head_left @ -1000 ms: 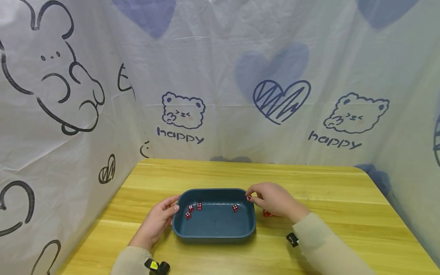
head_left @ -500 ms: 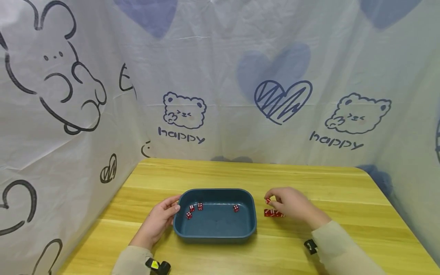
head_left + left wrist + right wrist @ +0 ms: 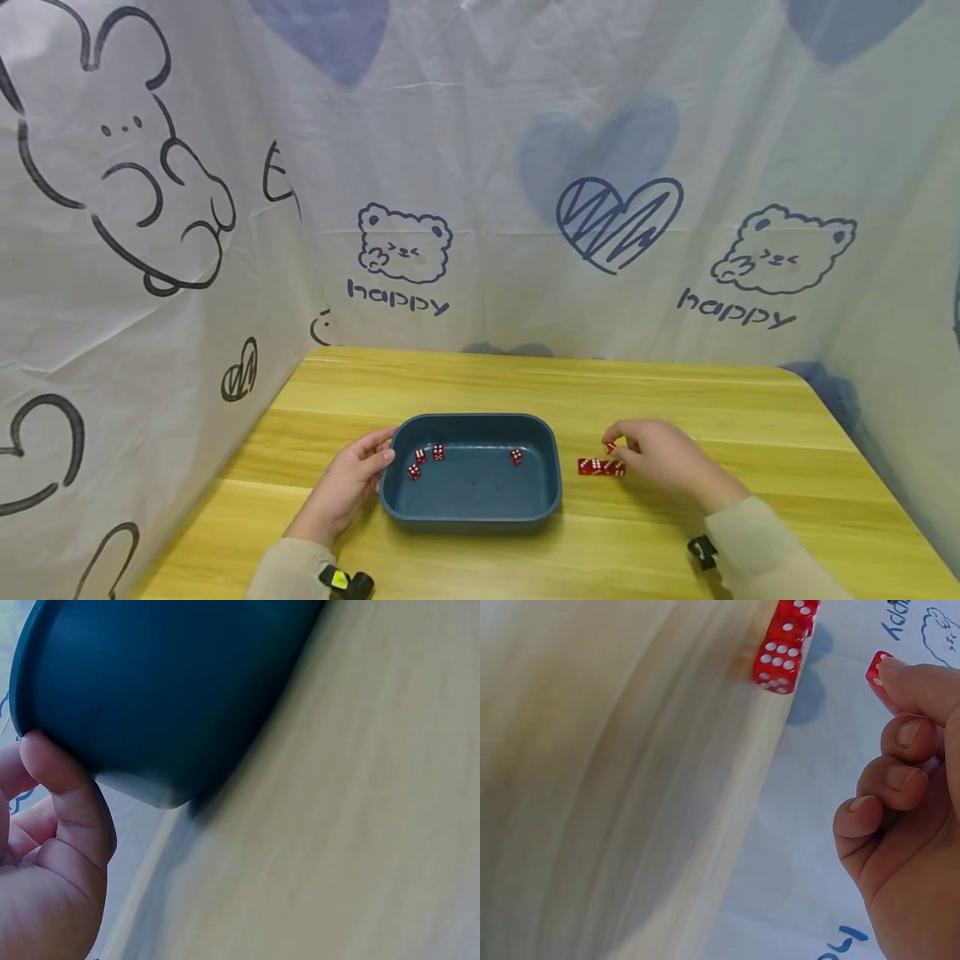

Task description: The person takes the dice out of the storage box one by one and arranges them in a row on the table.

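Observation:
My right hand (image 3: 663, 458) pinches a red die (image 3: 610, 448) with white pips between thumb and fingertips. Just above the right end of a row of red dice (image 3: 600, 467), this die is held up; in the right wrist view the other fingers are curled below it. The row lies on the table to the right of a dark blue plastic tray (image 3: 472, 492). At the tray's left end my left hand (image 3: 348, 479) holds its wall, thumb by the rim (image 3: 30, 727). Inside the tray are several loose dice, most at the left and a single die (image 3: 516, 457) at the right.
The wood-grain table (image 3: 480, 383) carries the tray and the dice row. White cloth (image 3: 495, 317) printed with hearts and bears hangs behind the table and along both sides. A small dark wrist camera sits at each sleeve.
My right hand has moved right with the die, from the tray's right rim to the right end of the dice row, uncovering the row. My left hand stays at the tray.

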Motion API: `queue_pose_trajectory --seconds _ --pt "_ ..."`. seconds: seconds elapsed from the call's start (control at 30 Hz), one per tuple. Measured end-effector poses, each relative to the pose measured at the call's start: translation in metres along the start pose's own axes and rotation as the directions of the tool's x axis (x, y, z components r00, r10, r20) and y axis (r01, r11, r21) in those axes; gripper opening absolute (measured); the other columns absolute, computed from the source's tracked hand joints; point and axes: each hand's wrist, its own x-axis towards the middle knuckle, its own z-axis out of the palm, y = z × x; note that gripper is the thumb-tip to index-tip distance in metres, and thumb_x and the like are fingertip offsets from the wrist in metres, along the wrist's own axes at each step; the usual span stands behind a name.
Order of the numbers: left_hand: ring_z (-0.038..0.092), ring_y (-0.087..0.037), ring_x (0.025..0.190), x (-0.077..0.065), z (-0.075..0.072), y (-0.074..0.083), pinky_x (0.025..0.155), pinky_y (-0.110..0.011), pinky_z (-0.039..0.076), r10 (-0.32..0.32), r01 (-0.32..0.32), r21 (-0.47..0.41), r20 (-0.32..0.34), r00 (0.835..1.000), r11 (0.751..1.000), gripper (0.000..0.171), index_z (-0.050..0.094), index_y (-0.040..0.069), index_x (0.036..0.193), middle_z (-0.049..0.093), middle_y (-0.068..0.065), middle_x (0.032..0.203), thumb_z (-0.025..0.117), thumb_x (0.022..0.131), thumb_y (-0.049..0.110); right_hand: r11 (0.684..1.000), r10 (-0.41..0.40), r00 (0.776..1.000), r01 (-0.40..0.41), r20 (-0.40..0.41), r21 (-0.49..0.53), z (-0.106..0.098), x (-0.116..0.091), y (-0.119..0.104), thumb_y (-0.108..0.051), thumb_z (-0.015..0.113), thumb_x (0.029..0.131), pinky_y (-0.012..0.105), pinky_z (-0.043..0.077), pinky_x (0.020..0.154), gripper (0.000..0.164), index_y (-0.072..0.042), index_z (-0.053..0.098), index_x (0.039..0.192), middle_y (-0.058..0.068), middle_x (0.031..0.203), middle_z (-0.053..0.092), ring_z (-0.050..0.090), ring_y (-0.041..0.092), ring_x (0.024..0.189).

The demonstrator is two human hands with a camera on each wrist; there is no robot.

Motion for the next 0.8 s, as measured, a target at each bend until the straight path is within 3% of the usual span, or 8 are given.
queue_pose_trajectory --seconds 0.4,0.8 --pt "0.055 -0.014 0.078 -0.001 0.0 0.001 0.061 -0.022 0.049 -0.008 0.008 0.004 0.0 1.0 1.0 0.048 0.045 -0.001 0.15 0.054 -0.013 0.112 0.056 0.104 0.009 0.998 0.064 0.997 -0.065 0.035 0.024 0.001 -0.011 0.013 -0.015 0.07 0.095 0.03 0.041 0.057 0.019 -0.015 0.074 0.114 -0.008 0.071 0.052 0.047 0.011 0.063" --pt "0.052 -0.013 0.076 -0.001 0.001 0.001 0.061 -0.022 0.047 -0.006 0.006 0.005 -0.005 1.0 1.0 0.047 0.045 0.0 0.149 0.053 -0.012 0.11 0.056 0.105 0.009 0.997 0.083 0.996 -0.082 0.039 -0.014 0.007 -0.015 0.025 -0.018 0.072 0.094 0.032 0.041 0.059 0.014 -0.017 0.074 0.108 -0.008 0.07 0.052 0.046 0.012 0.062"
